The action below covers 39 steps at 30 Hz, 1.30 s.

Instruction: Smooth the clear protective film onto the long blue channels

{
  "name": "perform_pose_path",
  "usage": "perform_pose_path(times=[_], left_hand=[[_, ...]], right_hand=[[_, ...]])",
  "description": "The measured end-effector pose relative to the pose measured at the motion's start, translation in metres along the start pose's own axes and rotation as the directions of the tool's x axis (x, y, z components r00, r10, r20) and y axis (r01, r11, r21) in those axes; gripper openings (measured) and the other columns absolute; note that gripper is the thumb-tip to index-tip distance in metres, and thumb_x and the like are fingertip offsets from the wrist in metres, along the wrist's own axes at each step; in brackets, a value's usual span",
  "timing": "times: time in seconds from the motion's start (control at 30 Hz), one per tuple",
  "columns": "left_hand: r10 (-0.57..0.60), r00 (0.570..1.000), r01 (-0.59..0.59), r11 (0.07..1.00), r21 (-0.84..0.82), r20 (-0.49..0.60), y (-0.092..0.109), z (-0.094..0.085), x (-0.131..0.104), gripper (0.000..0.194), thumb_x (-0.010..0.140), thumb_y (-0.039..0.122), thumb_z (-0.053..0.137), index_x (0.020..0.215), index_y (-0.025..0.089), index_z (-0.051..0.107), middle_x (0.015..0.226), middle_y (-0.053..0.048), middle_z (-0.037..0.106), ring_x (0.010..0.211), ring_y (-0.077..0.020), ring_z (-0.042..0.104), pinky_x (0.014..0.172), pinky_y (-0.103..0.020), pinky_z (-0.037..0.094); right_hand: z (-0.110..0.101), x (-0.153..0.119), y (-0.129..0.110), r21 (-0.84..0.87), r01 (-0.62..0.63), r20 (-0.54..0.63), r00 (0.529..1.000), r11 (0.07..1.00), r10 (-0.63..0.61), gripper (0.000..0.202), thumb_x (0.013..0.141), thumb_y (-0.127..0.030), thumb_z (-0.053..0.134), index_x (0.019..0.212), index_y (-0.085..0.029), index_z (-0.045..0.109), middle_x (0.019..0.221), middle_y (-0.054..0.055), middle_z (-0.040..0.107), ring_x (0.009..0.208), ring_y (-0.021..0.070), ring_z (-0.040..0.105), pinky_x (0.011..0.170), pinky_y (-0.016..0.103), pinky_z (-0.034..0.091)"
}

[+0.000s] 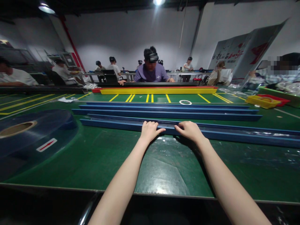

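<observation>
A long blue channel-shaped strip [117, 125] lies crosswise in front of me on the green table. Clear film shows in its groove. My left hand [150, 131] is closed over the strip's near wall, its fingers in the groove and its thumb along the front, pointing right. A short gap to the right, my right hand [189, 129] grips the same wall, fingers curled inward and thumb pointing left. The fingertips of both hands are partly hidden in the groove. Just behind lie more blue strips [168, 115], parallel to this one.
A big roll of clear film [63, 122] lies at the left. Beyond the blue strips are a white ring [185, 102] and a yellow strip [159, 91]. A yellow bin [262, 102] stands far right. A co-worker in purple [150, 75] sits opposite.
</observation>
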<state>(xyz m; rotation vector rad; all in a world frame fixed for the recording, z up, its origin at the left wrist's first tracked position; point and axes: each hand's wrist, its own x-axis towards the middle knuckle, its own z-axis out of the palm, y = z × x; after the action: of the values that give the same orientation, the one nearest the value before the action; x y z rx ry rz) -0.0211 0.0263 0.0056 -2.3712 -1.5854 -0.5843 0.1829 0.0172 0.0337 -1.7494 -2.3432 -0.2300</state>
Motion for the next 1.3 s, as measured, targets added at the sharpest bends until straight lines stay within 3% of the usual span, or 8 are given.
perform_pose_path(times=[0.17, 1.3], left_hand=[[0.003, 1.000, -0.003, 1.000, -0.021, -0.006, 0.000, 0.000, 0.000, 0.053, 0.080, 0.062, 0.037, 0.084, 0.016, 0.063, 0.085, -0.010, 0.066, 0.085, -0.0226, 0.059, 0.076, -0.034, 0.032], [-0.005, 1.000, 0.005, 1.000, 0.000, 0.017, -0.001, 0.001, 0.002, 0.053, 0.079, 0.063, 0.037, 0.083, 0.016, 0.062, 0.085, -0.009, 0.067, 0.086, -0.0217, 0.059, 0.076, -0.032, 0.033]], right_hand=[[-0.002, 0.000, -0.005, -0.007, 0.044, 0.007, 0.999, 0.999, -0.044, 0.046, 0.086, -0.048, 0.031, 0.070, -0.019, 0.064, 0.077, 0.006, 0.067, 0.072, 0.0159, 0.058, 0.056, 0.023, 0.029], [0.013, 0.006, -0.004, 0.028, -0.023, -0.060, 0.998, 0.999, 0.025, 0.042, 0.089, -0.041, 0.026, 0.075, -0.021, 0.061, 0.081, 0.004, 0.065, 0.075, 0.0146, 0.057, 0.056, 0.024, 0.028]])
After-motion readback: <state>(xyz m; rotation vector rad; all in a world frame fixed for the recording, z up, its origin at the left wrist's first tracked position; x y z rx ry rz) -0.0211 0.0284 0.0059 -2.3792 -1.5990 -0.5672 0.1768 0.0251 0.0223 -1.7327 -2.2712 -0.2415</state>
